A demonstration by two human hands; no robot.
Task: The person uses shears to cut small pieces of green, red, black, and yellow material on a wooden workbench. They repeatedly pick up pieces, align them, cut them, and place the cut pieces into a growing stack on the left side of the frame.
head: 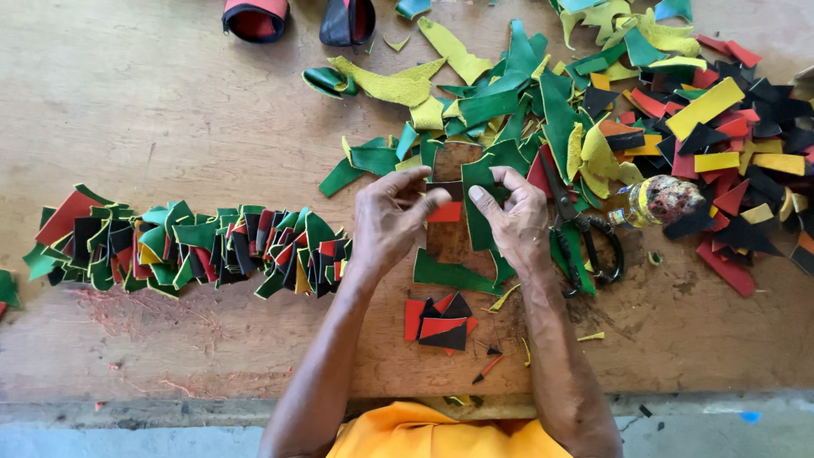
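Now both hands, left hand (386, 222) and right hand (513, 222), pinch small red-black leather scrap (444, 203).

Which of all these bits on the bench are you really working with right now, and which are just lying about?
In hand:
left hand and right hand pinching a small red and black piece
cut red and black pieces below the hands
folded chain of coloured pieces

Lying about:
scissors
heap of coloured scraps
small bottle
two rolled pieces

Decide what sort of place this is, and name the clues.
Probably a small craft workshop: a worn wooden workbench, heaps of coloured offcuts, and scissors beside the hands.
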